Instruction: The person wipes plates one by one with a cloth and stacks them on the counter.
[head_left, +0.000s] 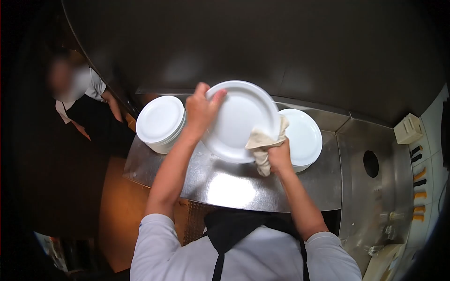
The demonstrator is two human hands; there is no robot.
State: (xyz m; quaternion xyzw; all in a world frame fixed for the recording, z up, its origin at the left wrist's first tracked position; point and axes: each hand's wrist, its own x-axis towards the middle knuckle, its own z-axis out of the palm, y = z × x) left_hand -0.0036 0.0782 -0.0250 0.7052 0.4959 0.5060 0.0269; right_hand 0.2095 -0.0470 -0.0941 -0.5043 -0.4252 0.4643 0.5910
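A round white plate (241,117) is held up, tilted, above the steel counter (225,185). My left hand (202,110) grips its left rim, with the thumb over the front face. At the lower right of the plate, my right hand (280,157) is closed on a cream cloth (265,143), which is wrapped around the rim and touches the plate. A stack of white plates (161,121) stands to the left of my left forearm. Behind my right hand stands a second stack of white plates (304,138), partly hidden by the held plate and the cloth.
A dark wall (262,42) rises behind the counter. On the left stands another person in a black apron (96,117). To the right, a steel worktop (358,201) has a dark round hole (371,164). Yellow and black handles (418,175) line the right wall beside a beige box (408,129).
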